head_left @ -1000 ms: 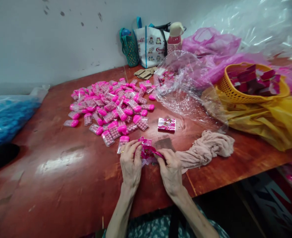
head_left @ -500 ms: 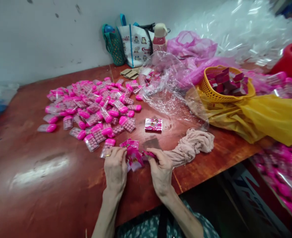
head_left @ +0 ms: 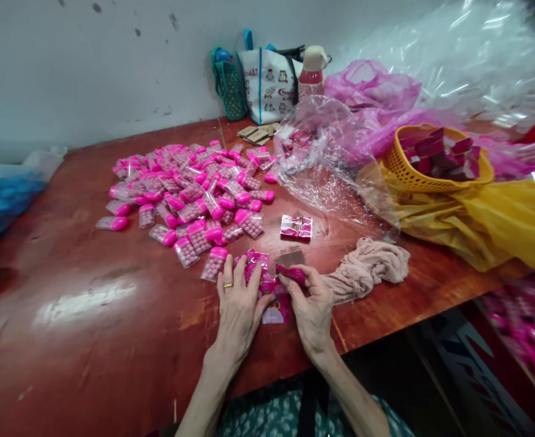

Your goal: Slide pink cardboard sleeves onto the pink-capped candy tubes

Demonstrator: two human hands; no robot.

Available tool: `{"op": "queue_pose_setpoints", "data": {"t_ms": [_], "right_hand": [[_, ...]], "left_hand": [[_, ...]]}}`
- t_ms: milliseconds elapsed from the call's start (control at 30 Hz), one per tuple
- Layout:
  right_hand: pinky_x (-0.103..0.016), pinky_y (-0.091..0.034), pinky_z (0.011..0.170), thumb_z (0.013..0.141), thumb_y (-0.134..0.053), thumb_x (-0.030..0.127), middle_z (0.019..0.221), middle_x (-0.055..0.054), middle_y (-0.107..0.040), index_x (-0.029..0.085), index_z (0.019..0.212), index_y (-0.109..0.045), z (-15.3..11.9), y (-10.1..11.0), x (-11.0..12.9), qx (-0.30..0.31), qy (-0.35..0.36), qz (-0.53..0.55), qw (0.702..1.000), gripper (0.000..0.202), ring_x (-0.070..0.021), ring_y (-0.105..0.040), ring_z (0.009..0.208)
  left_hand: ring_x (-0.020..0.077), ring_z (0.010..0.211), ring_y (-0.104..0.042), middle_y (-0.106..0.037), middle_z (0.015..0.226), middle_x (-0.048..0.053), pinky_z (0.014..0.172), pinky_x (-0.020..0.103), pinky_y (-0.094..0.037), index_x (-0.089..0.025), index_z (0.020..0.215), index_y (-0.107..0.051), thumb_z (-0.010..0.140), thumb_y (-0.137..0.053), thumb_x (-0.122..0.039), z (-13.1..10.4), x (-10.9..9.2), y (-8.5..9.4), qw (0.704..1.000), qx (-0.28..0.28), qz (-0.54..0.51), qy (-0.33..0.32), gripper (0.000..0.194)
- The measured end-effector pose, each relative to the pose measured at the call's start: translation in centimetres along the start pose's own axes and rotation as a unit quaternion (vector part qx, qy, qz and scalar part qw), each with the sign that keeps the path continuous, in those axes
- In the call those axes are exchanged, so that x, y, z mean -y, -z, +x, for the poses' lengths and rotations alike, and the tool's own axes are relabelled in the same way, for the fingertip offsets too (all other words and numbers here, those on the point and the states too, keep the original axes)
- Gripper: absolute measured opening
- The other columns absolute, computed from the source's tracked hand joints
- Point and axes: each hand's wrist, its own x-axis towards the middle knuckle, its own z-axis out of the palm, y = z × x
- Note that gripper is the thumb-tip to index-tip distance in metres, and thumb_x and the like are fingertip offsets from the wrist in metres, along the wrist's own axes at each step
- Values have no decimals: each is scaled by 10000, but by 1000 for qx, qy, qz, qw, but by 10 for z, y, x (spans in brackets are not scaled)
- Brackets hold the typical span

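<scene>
My left hand (head_left: 239, 297) lies with its fingers spread over pink printed packets (head_left: 256, 270) on the table. Between the thumb and fingers of my right hand (head_left: 312, 303) is a dark pink packet (head_left: 291, 274). Another pink and white packet (head_left: 275, 309) lies flat between the two hands. Just beyond them sits a small stack of pink cards (head_left: 296, 228). A pile of clear containers with pink caps and pink balls (head_left: 195, 188) spreads out past my left hand. Right of my right hand lies a crumpled beige cloth (head_left: 370, 270).
A yellow basket (head_left: 401, 164) of dark pink pieces stands on a yellow bag (head_left: 481, 212) at the right. Clear plastic (head_left: 331, 176) and pink bags (head_left: 372, 85) lie behind. A white bag (head_left: 270, 85) and a bottle (head_left: 312, 73) stand by the wall.
The view has shifted left. My left hand has gone from pinching a packet to lying spread over the packets; the pink packet between my hands now lies flat. My right hand still pinches its packet.
</scene>
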Motion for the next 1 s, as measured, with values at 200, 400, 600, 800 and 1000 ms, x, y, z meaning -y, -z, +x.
{"op": "queue_pose_setpoints", "data": {"t_ms": [200,400,600,800,1000], "right_hand": [[-280,-470,657,751,-614,272,766,-20,-647,182,878,-605,-1,2,1,21,-7,-36,999,156,-170,-592,698],[-238,-449,618,774,-578,205,727,-7,-652,185,812,-615,-5,8,22,137,12,-50,989,57,-148,-585,656],[-214,-396,558,789,-578,256,633,8,-615,162,697,-633,-5,8,31,229,-42,-11,972,142,-127,-534,587],[-212,-288,503,871,-454,301,533,36,-444,157,564,-496,-13,1,31,213,-11,-52,976,341,-92,-401,517],[-210,-331,520,896,-375,373,589,21,-496,160,644,-543,-8,5,36,267,-42,-10,963,370,-111,-456,563]], "left_hand": [[270,1218,-353,-567,1104,121,995,465,-291,-175,1090,-576,819,-480,-192,4,9,-1,982,-106,-126,87,288],[221,921,-558,-637,923,63,838,338,-414,-190,862,-684,706,-644,-247,12,-12,17,865,-27,-458,205,171],[91,581,-494,-595,617,-15,570,197,-396,-149,655,-674,662,-678,-183,10,-22,9,658,-83,-654,364,35],[60,495,-440,-536,512,-38,510,178,-377,-135,517,-603,594,-724,-178,7,-25,11,592,-115,-686,407,150],[76,520,-493,-596,554,-4,544,198,-415,-120,570,-623,575,-738,-201,3,-22,11,550,-118,-702,437,141]]}}
